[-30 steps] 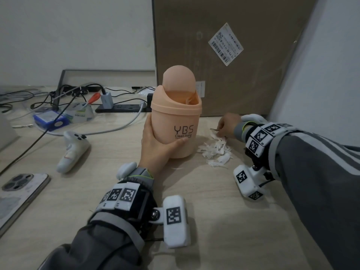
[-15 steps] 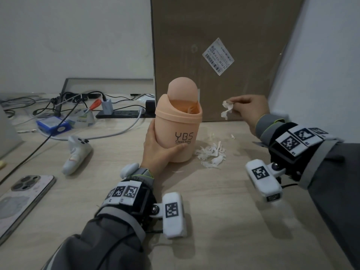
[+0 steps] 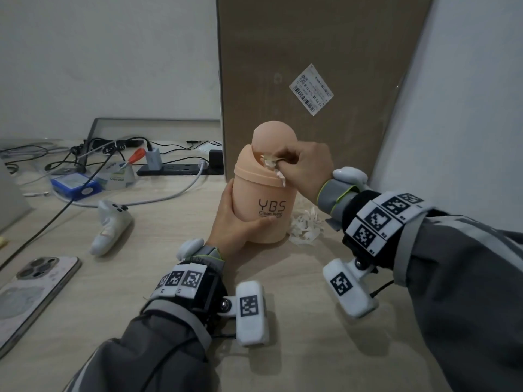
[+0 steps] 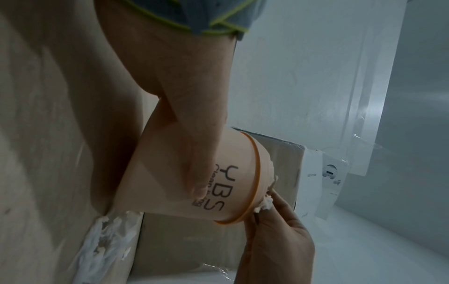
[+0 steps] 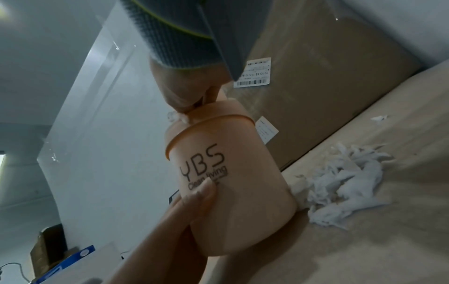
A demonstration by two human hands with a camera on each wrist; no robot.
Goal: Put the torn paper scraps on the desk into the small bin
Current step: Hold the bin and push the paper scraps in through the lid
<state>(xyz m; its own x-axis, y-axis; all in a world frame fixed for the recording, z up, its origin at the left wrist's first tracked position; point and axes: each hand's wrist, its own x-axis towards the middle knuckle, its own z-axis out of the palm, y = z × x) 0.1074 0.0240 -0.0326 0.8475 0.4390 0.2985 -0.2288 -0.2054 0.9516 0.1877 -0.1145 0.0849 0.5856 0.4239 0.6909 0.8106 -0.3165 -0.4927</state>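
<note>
A small peach bin [image 3: 264,193] marked YBS stands upright on the desk, with a domed swing lid. My left hand [image 3: 239,224] grips its lower body, thumb across the front [image 4: 201,169] [image 5: 194,199]. My right hand [image 3: 300,168] is at the lid opening and pinches a bunch of white paper scraps [image 3: 271,165] against the rim [image 4: 263,202] [image 5: 176,116]. A pile of torn white scraps [image 3: 307,226] lies on the desk right of the bin's base [image 5: 345,182] [image 4: 104,236].
A tall cardboard box [image 3: 319,66] stands right behind the bin. A white controller [image 3: 109,227], a phone [image 3: 31,290], a blue box [image 3: 75,186] and cables with a power strip [image 3: 175,169] lie to the left. One stray scrap [image 5: 379,117] lies near the box.
My right hand lifted a pinch of scraps off the pile, carried it up and left, and now holds it at the bin's lid opening. The left hand kept hold of the bin.
</note>
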